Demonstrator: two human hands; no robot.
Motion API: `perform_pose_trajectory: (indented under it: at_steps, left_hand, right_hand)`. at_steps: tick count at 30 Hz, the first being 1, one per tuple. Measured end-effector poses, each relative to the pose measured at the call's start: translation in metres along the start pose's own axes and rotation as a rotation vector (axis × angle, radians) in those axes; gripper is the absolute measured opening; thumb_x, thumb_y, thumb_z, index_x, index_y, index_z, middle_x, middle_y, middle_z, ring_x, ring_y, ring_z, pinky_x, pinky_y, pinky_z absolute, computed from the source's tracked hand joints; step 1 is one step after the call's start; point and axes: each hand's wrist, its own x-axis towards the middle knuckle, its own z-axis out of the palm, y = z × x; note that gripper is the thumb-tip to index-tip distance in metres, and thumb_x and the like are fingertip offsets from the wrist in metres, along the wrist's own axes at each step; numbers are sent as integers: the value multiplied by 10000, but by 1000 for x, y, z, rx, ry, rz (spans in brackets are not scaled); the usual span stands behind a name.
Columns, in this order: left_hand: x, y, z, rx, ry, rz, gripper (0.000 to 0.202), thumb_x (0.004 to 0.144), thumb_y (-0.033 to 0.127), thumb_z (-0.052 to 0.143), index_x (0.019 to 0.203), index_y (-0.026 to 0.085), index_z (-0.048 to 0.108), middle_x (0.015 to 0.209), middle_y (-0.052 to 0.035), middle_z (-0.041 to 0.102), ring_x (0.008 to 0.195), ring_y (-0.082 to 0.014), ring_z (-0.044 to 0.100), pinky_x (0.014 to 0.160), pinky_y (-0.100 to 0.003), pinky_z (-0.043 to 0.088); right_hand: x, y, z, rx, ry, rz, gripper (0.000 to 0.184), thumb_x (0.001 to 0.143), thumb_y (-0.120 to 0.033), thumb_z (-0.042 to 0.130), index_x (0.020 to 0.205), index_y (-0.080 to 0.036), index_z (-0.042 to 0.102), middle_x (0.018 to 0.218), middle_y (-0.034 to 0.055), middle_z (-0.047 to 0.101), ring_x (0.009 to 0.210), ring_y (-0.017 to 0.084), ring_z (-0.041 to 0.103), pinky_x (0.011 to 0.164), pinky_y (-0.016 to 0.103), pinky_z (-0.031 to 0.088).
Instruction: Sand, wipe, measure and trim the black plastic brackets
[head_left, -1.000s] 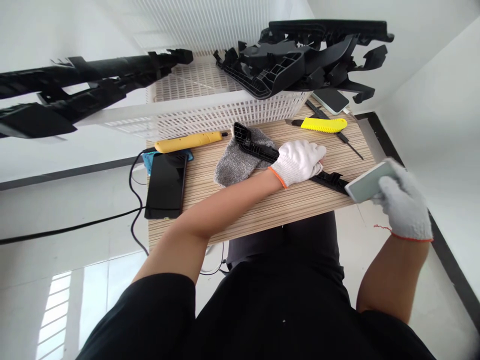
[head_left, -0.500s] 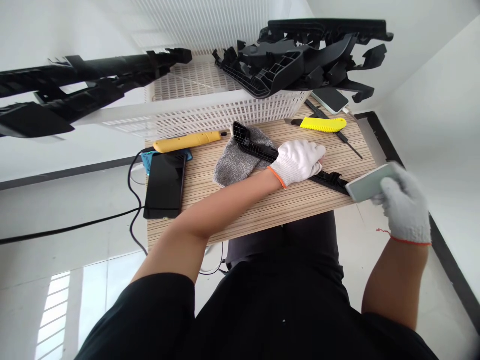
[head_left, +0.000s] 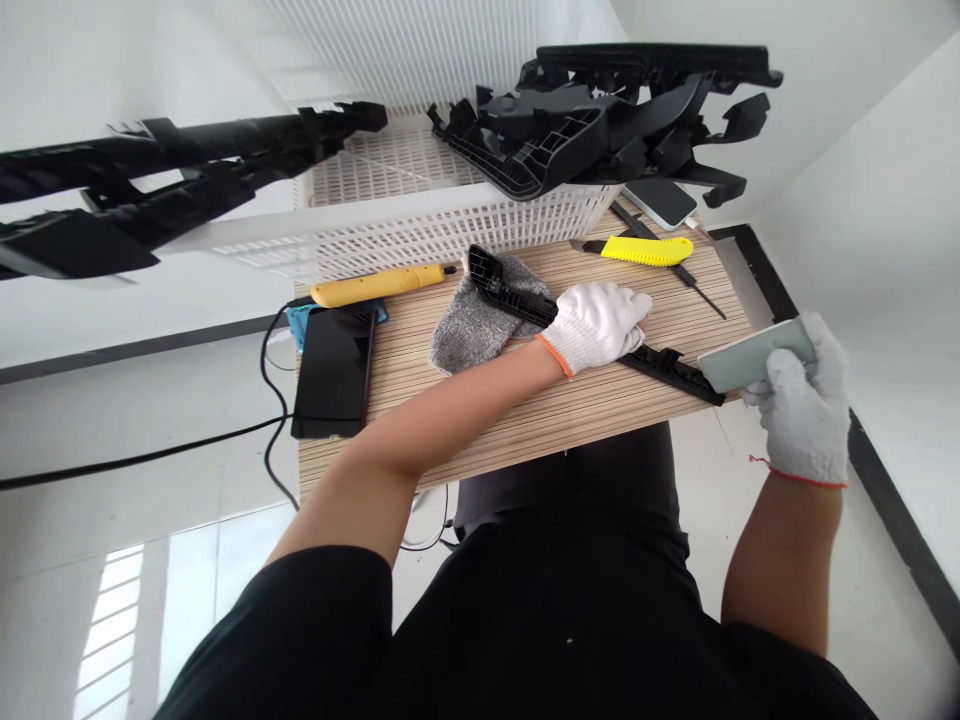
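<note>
From the middle of the counter (head_left: pixel 540 415), the basket (head_left: pixel 465 228) is standing at eleven o'clock, the knife (head_left: pixel 646 250) lying at two, the phone (head_left: pixel 334 375) at nine; the strip (head_left: pixel 660 366) is slanting ten-to-four, partly on the cloth (head_left: pixel 469 335).

Tabletop (head_left: pixel 401 360): showing a streaked light-and-brown wood grain.
Far edge: a white slatted basket (head_left: pixel 450 237) is standing along it.
Left end: a black flat-screened device (head_left: pixel 335 372) is lying face up, its far end resting against or over a blue item (head_left: pixel 298 325), partly hidden.
Beside the basket: an orange-yellow corded tool (head_left: pixel 379 285) is lying lengthwise, its tip pointing toward the grey cloth (head_left: pixel 472 325).
Middle: that cloth is lying rumpled, and a black strip (head_left: pixel 664 366) is running from on top of it toward the near right corner.
Right side: a yellow knife (head_left: pixel 645 250) is crossing over a slim dark tool (head_left: pixel 634 223).
Far right corner: a white-edged phone (head_left: pixel 664 203) is lying screen up.
</note>
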Motion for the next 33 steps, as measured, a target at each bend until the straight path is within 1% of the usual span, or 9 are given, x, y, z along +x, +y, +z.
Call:
perform_pose_trajectory:
  at_steps: [4, 8, 12, 15, 19, 23, 27, 31, 33]
  left_hand:
    - [-1, 1, -2, 5, -3, 1, 339, 1005, 315, 484, 1183, 213, 754, 1078, -111, 772, 896, -286, 666, 602, -377, 273]
    - [0, 0, 0, 22, 27, 5, 347, 1018, 327, 473, 1183, 212, 755, 1058, -115, 770, 895, -294, 670, 600, -388, 274]
    - [1, -1, 3, 29, 37, 3, 348, 1021, 335, 472, 1181, 215, 756, 1053, -113, 771, 889, -295, 672, 596, -392, 274]
    - [1, -1, 4, 27, 40, 5, 343, 1014, 340, 481, 1179, 217, 757, 1049, -105, 772, 884, -293, 672, 595, -387, 280]
    - [1, -1, 4, 19, 50, -2, 352, 1016, 327, 473, 1181, 211, 762, 1032, -122, 761, 887, -295, 662, 621, -382, 329]
    - [1, -1, 5, 8, 43, 3, 350, 1014, 325, 479, 1183, 210, 762, 1034, -126, 760, 887, -296, 661, 615, -383, 318]
    - [1, -1, 5, 36, 42, 1, 361, 1029, 344, 459, 1190, 212, 755, 1053, -121, 772, 898, -300, 676, 591, -384, 244]
    - [1, 0, 3, 43, 28, -6, 357, 1031, 346, 461, 1188, 211, 752, 1072, -117, 774, 893, -297, 681, 586, -385, 219]
    - [1, 0, 2, 44, 36, -7, 359, 1030, 331, 457, 1188, 208, 755, 1059, -122, 773, 890, -296, 679, 588, -384, 232]
  right_hand:
    - [-3, -3, -2, 19, -22, 6, 671, 918, -338, 655, 1582, -417, 598, 1122, 17, 710, 581, 77, 567, 455, 205, 433]
    - [-8, -8, 2, -135, -180, 48, 654, 880, -358, 701, 1532, -318, 670, 1020, 35, 733, 556, 110, 581, 461, 253, 467]
    - [-8, -7, 4, -101, -31, 13, 681, 887, -373, 662, 1563, -300, 643, 1119, 61, 749, 547, 91, 563, 447, 242, 439]
    - [-7, -8, 1, -193, -249, 52, 681, 842, -332, 719, 1522, -316, 687, 1117, 57, 767, 554, 94, 583, 459, 244, 462]
    - [-8, -12, -1, -105, 32, 21, 705, 852, -374, 680, 1553, -301, 654, 1166, 65, 767, 540, 92, 594, 447, 252, 483]
    - [-11, -14, 2, -194, -250, 83, 642, 837, -358, 750, 1475, -292, 729, 1077, 59, 786, 562, 109, 637, 525, 283, 574]
    - [-11, -12, 5, -75, 53, 35, 660, 867, -371, 694, 1523, -295, 685, 1172, 70, 775, 577, 107, 650, 460, 253, 528]
    - [-12, -14, 3, -174, -264, 85, 595, 826, -346, 761, 1419, -290, 765, 1066, 46, 778, 558, 114, 648, 484, 272, 560]
    - [-12, -14, 3, -135, -96, 36, 626, 833, -347, 737, 1456, -287, 737, 1171, 64, 773, 575, 108, 658, 521, 290, 595]
